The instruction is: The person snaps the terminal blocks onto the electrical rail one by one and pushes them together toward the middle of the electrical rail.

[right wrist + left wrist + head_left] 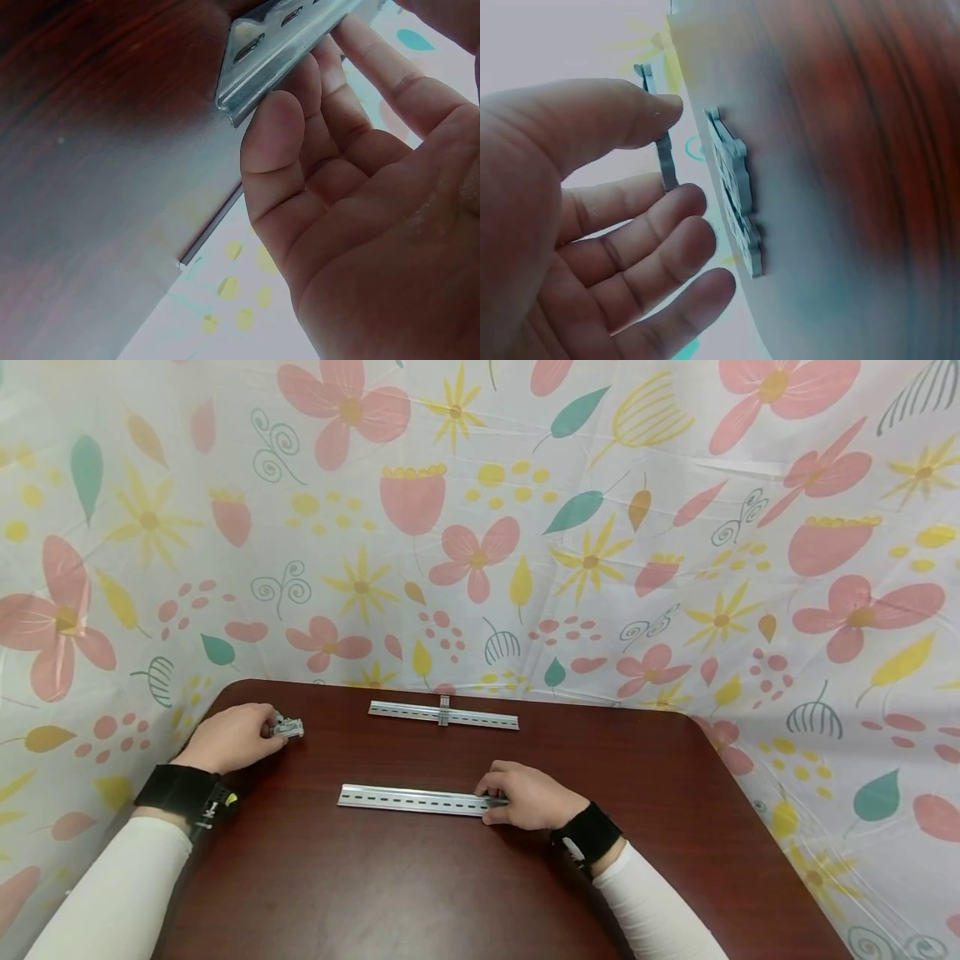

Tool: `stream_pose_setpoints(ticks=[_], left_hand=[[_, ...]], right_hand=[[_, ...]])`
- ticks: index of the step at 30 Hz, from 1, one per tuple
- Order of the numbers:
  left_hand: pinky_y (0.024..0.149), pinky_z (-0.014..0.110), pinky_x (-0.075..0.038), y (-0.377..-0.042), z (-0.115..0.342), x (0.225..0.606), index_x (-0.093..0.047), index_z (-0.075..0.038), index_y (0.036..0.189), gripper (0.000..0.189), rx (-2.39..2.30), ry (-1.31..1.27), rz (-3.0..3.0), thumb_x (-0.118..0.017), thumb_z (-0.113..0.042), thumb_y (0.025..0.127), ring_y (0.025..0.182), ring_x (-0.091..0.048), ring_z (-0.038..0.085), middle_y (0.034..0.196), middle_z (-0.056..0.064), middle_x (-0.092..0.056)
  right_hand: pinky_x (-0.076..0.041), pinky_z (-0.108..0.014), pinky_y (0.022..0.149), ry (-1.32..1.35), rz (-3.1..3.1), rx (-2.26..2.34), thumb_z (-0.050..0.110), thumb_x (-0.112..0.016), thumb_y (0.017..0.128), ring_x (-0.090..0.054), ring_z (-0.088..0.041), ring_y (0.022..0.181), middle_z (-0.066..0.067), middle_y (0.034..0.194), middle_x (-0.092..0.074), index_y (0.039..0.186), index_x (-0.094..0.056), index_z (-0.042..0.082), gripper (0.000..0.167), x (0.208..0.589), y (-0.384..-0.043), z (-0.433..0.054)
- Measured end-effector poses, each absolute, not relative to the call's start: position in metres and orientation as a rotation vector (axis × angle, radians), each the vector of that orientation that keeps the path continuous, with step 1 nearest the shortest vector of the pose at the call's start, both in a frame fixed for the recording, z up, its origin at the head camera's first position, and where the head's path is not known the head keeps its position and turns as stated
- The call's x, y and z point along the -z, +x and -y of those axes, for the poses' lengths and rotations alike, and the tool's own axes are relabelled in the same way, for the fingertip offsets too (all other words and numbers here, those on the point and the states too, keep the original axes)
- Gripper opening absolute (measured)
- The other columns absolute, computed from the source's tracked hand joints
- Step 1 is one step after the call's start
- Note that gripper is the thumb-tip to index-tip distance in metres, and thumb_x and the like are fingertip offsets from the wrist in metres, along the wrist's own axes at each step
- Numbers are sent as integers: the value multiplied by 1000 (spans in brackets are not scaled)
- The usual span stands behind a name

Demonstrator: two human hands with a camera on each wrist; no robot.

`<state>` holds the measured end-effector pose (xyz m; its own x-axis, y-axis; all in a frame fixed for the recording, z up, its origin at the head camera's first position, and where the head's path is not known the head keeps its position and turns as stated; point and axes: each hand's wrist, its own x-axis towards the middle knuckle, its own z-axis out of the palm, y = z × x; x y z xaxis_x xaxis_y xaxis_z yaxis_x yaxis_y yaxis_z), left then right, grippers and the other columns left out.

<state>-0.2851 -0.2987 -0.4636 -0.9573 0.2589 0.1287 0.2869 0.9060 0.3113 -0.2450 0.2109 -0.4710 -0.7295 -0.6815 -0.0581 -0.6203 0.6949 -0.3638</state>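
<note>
At the table's far left, my left hand (234, 739) pinches a thin grey plastic clip (665, 163) between thumb and index finger, with the other fingers loosely bent. Right beside it, more grey clips (739, 180) lie on the tabletop; in the head view the clips (291, 727) show as one small cluster. A slotted metal DIN rail (412, 800) lies crosswise mid-table. Its right end is gripped by my right hand (531, 797), thumb on the near edge and fingers on the far edge. The rail's end (247, 82) shows its folded lip and slots.
Farther back lies a second slotted rail (397, 710) with grey clips (444, 711) mounted across its middle. The dark red-brown table (360, 885) has rounded back corners. A flower-printed curtain (480, 560) hangs behind it and along both sides.
</note>
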Motion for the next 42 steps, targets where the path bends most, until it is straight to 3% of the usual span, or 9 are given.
stream_pose_setpoints(ticks=[4,15,24,35,42], left_hand=[[69,44,-51,-284,290,461,-72,-4,108,26,499,-452,2936,-80,-26,96,75,-59,18,88,1,-67],[67,44,-54,-283,269,463,-73,-7,107,23,470,-531,2851,-82,-26,96,75,-59,17,91,1,-65],[61,40,-53,-281,251,461,-73,-9,103,20,441,-601,2798,-83,-24,94,72,-58,15,87,-1,-64],[56,34,-48,-278,227,465,-71,-14,98,19,415,-706,2734,-85,-24,92,66,-55,10,88,-4,-62],[54,33,-47,-272,205,466,-69,-15,96,20,406,-796,2687,-86,-24,92,67,-54,9,87,-5,-60]], right_hand=[[-56,-33,86,-1063,-2717,475,25,-89,98,-62,-13,97,5,107,-63,126,-80,17,30,471,-245,-211],[-56,-32,86,-1075,-2715,458,26,-89,98,-62,-13,97,5,108,-63,126,-80,17,31,471,-245,-212],[-56,-32,85,-1071,-2719,444,30,-89,99,-62,-12,96,4,107,-63,131,-77,16,37,469,-246,-210],[-56,-32,87,-1134,-2728,452,41,-81,105,-62,-10,97,5,108,-64,131,-75,16,37,470,-252,-200],[-54,-29,82,-1147,-2722,481,39,-79,106,-60,-8,93,5,106,-65,128,-77,17,31,468,-258,-190]])
